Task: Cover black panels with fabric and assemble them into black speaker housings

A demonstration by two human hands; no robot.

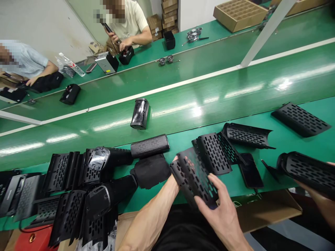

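A curved black perforated panel (192,170), looking like a speaker grille, is held tilted in front of me. My left hand (175,179) grips its left side from beneath, with most of the fingers hidden behind it. At the lower right edge, my right hand (221,204) pinches the panel between thumb and fingers. Just beyond it, another slotted panel (213,153) stands on the green bench (183,137). To the left lie a black cloth-like sheet (150,170) and a closed black speaker housing (150,145).
Black panels (59,170) and housings (115,191) crowd the left. A phone (251,170) and more panels (300,120) lie right, where another person's hand (319,198) holds a slotted housing. A speaker (140,113) sits on the conveyor (170,104); people work across it.
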